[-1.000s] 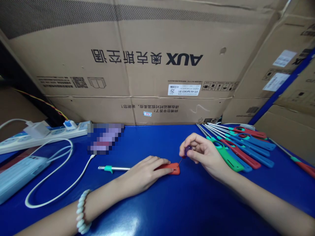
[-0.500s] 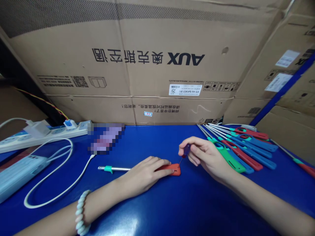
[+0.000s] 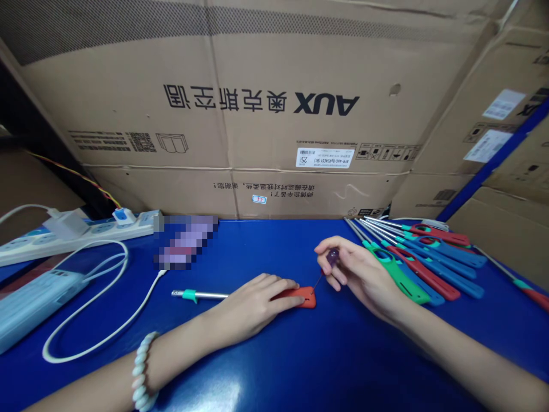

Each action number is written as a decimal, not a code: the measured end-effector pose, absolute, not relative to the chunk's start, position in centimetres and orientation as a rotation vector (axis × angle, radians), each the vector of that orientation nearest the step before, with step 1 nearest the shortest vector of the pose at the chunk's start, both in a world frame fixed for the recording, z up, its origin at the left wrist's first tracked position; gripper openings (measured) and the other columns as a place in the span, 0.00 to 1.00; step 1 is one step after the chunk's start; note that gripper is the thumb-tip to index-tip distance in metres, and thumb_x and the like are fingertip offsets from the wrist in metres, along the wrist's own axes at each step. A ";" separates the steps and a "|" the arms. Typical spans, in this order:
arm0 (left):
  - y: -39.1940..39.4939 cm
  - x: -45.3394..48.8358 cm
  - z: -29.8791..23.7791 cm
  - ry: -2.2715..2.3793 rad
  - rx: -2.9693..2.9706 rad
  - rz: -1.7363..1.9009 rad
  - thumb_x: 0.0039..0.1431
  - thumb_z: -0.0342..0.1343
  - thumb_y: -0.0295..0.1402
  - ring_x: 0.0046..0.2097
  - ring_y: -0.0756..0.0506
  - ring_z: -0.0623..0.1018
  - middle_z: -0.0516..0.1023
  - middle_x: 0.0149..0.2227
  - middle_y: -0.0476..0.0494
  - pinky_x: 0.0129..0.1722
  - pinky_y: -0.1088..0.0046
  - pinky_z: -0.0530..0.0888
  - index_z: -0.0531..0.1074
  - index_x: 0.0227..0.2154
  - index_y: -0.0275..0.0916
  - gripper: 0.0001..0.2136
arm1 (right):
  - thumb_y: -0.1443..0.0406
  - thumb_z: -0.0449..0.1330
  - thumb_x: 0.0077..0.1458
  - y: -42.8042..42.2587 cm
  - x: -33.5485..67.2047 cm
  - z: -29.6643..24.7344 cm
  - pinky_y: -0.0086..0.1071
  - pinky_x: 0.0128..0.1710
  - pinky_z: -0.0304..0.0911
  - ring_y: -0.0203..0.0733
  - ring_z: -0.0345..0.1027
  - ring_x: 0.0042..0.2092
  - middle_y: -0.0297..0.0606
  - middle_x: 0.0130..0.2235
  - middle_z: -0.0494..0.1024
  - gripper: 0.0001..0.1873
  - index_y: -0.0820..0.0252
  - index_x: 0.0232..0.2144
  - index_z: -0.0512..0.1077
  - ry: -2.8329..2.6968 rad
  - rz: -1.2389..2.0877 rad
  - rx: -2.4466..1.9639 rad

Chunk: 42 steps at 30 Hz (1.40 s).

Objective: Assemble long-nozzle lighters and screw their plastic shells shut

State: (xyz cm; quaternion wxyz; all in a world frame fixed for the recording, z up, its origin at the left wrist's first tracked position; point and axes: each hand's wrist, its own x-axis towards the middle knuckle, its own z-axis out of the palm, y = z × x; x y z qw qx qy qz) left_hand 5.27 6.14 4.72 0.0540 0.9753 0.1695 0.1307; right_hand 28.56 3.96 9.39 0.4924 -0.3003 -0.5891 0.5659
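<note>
A long-nosed lighter with a red handle (image 3: 305, 297), a teal collar and a metal tube lies flat on the blue table (image 3: 274, 355). My left hand (image 3: 251, 306) rests palm-down on its handle and presses it to the table. My right hand (image 3: 358, 272) pinches a small screwdriver with a purple handle (image 3: 331, 258) between thumb and fingers. The tool's thin tip touches the right end of the red handle.
Several more lighters with red, blue and green handles (image 3: 412, 260) lie fanned at the right. At the left are a white power strip (image 3: 77, 232), a pale blue power bank (image 3: 30, 303) and a looped white cable (image 3: 103, 337). Large cardboard boxes (image 3: 257, 114) wall the back.
My right hand has turned the small screwdriver slightly between its fingers, tip staying on the red handle. My left hand has not moved.
</note>
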 end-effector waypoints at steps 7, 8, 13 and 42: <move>6.1 5.3 4.8 0.523 2.959 0.384 0.67 0.43 0.26 0.51 0.43 0.68 0.65 0.56 0.41 0.49 0.65 0.67 0.58 0.58 0.43 0.19 | 0.59 0.58 0.59 4.1 28.7 9.5 0.26 0.20 0.50 0.27 0.52 0.21 0.36 0.32 0.73 0.10 0.60 0.36 0.66 -1.520 1.343 -0.748; 6.1 5.3 4.9 0.524 2.959 0.380 0.67 0.43 0.26 0.51 0.43 0.68 0.65 0.56 0.41 0.49 0.65 0.67 0.58 0.58 0.43 0.18 | 0.59 0.56 0.60 4.1 28.7 9.5 0.26 0.21 0.51 0.27 0.53 0.21 0.38 0.33 0.73 0.11 0.61 0.37 0.67 -1.530 1.345 -0.748; 6.1 5.3 5.0 0.524 2.958 0.368 0.67 0.42 0.26 0.51 0.43 0.68 0.65 0.57 0.42 0.50 0.65 0.66 0.58 0.59 0.43 0.18 | 0.55 0.58 0.58 4.1 28.7 9.4 0.26 0.22 0.54 0.29 0.53 0.23 0.30 0.27 0.66 0.13 0.58 0.36 0.64 -1.467 1.394 -0.679; 6.0 5.2 5.0 0.504 2.933 0.379 0.67 0.42 0.27 0.51 0.43 0.68 0.65 0.57 0.41 0.50 0.65 0.66 0.56 0.60 0.43 0.19 | 0.58 0.59 0.57 4.2 29.1 10.0 0.27 0.20 0.48 0.27 0.51 0.21 0.37 0.33 0.73 0.11 0.61 0.35 0.68 -1.524 1.342 -0.771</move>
